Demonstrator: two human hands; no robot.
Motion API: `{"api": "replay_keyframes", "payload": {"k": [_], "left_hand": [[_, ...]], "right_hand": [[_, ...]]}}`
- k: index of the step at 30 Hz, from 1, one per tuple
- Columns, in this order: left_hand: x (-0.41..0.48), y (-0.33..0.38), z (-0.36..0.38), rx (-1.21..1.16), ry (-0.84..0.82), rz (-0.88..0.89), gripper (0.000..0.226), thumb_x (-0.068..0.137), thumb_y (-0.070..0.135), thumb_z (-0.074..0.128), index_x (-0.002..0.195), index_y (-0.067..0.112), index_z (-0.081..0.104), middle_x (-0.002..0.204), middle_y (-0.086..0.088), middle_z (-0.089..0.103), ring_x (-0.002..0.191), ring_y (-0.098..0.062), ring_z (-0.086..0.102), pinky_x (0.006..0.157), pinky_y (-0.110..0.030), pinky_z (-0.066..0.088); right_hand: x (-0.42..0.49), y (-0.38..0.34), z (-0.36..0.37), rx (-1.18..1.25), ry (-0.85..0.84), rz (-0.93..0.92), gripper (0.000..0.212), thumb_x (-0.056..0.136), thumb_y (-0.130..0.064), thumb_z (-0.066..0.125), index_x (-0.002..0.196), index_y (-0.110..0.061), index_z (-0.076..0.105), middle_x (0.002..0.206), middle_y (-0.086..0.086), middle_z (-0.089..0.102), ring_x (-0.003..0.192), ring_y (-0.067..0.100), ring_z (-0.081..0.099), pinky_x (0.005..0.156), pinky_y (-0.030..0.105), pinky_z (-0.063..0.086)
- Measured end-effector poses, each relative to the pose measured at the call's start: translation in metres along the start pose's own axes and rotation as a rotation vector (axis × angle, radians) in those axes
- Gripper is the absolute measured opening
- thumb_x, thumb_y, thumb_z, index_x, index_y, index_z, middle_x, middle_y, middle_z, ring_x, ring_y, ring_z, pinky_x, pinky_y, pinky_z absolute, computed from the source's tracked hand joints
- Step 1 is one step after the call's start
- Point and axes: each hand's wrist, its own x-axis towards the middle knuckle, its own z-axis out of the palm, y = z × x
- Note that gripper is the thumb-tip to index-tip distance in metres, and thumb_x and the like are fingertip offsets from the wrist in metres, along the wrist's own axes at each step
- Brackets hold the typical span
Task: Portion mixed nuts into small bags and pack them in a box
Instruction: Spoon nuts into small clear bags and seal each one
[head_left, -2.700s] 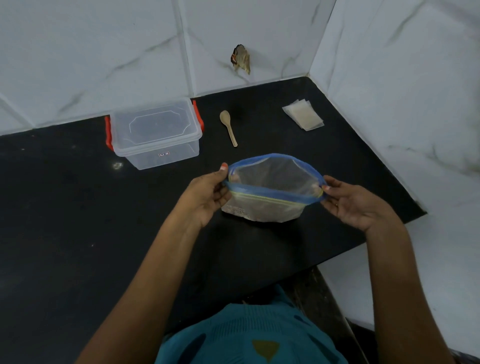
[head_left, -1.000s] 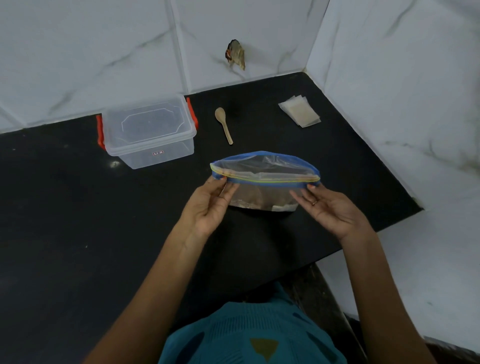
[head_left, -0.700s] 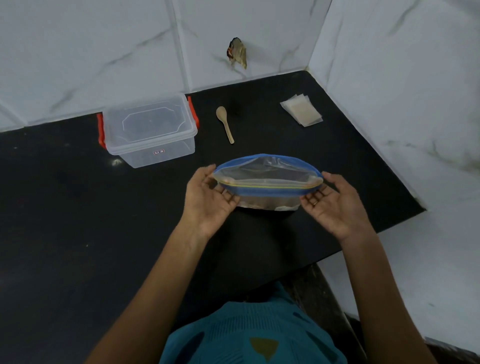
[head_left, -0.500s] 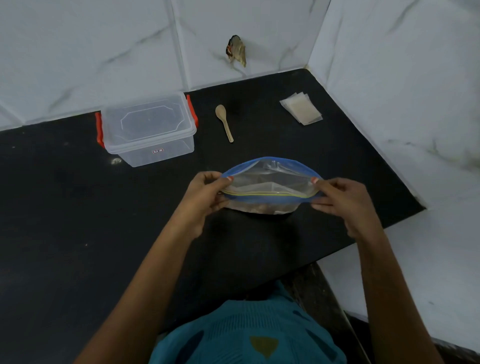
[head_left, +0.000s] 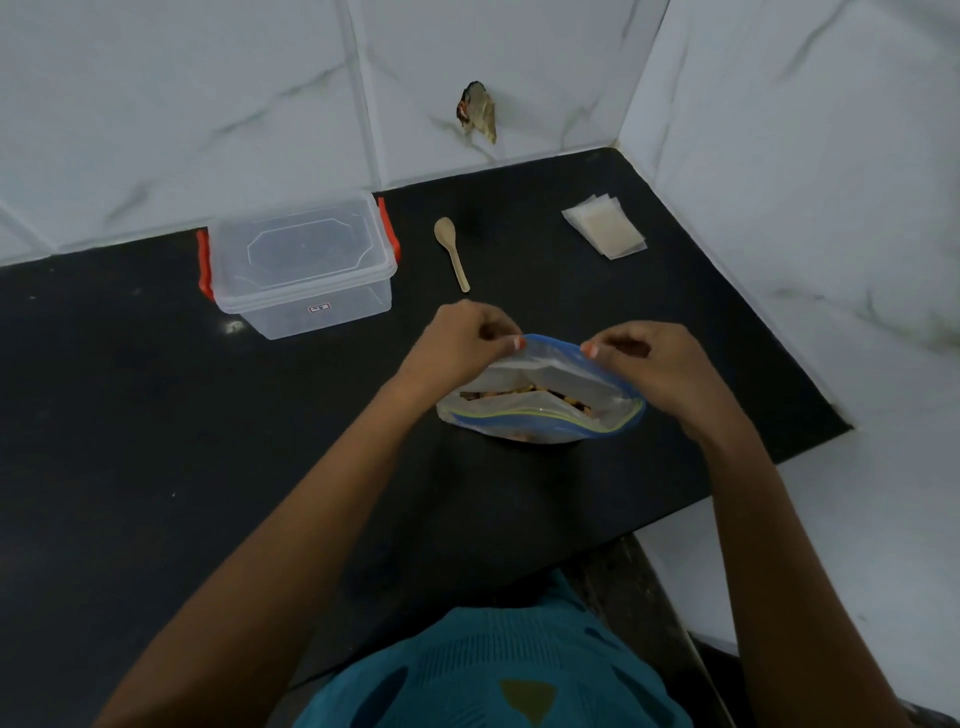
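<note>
A large clear zip bag with a blue rim stands on the black counter, its mouth open toward me, and mixed nuts show inside. My left hand pinches the far rim at its left. My right hand pinches the same far rim at its right. A clear plastic box with a lid and red clips sits at the back left. A small wooden spoon lies behind the bag. A stack of small empty bags lies at the back right.
White marble-look tiled walls close the counter at the back and the right. A dark chipped spot marks the back wall. The counter's front edge runs close to my teal top, with a white ledge to the right.
Both hands moved from the bag's side ends to its far rim and now pinch it closer together. The bag's mouth is pulled wider, so the nuts show.
</note>
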Motion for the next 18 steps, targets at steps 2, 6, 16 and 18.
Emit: {"api": "replay_keyframes", "payload": {"k": [2, 6, 16, 18], "left_hand": [[0.002, 0.0, 0.0, 0.023, 0.038, 0.038, 0.024, 0.092, 0.022, 0.054, 0.113, 0.014, 0.063, 0.108, 0.001, 0.06, 0.093, -0.003, 0.048, 0.082, -0.02, 0.038], [0.005, 0.0, -0.001, 0.062, 0.069, 0.064, 0.023, 0.093, 0.023, 0.052, 0.109, 0.013, 0.064, 0.099, 0.003, 0.053, 0.089, -0.005, 0.049, 0.081, -0.021, 0.039], [0.012, 0.001, -0.024, -0.298, -0.443, -0.089, 0.022, 0.095, 0.028, 0.046, 0.101, 0.013, 0.061, 0.093, 0.0, 0.063, 0.087, -0.009, 0.059, 0.076, -0.022, 0.048], [0.014, -0.004, -0.022, -0.407, -0.417, -0.156, 0.023, 0.093, 0.03, 0.048, 0.106, 0.015, 0.06, 0.099, 0.0, 0.063, 0.092, -0.011, 0.06, 0.075, -0.022, 0.05]], "right_hand": [[-0.001, 0.003, 0.001, -0.058, -0.026, -0.012, 0.013, 0.083, -0.021, 0.064, 0.096, -0.018, 0.064, 0.086, -0.008, 0.058, 0.081, 0.003, 0.054, 0.066, 0.017, 0.044], [0.001, 0.005, 0.0, 0.058, 0.037, -0.02, 0.006, 0.087, -0.018, 0.06, 0.088, -0.02, 0.065, 0.08, -0.01, 0.06, 0.076, 0.002, 0.055, 0.062, 0.016, 0.041], [0.022, 0.009, -0.009, 0.535, -0.13, 0.244, 0.015, 0.089, -0.003, 0.052, 0.09, -0.017, 0.057, 0.081, 0.001, 0.057, 0.067, 0.009, 0.053, 0.059, 0.021, 0.044], [0.023, 0.011, -0.007, 0.682, -0.152, 0.309, 0.016, 0.089, -0.001, 0.05, 0.086, -0.016, 0.056, 0.079, 0.0, 0.058, 0.065, 0.008, 0.057, 0.054, 0.017, 0.049]]}}
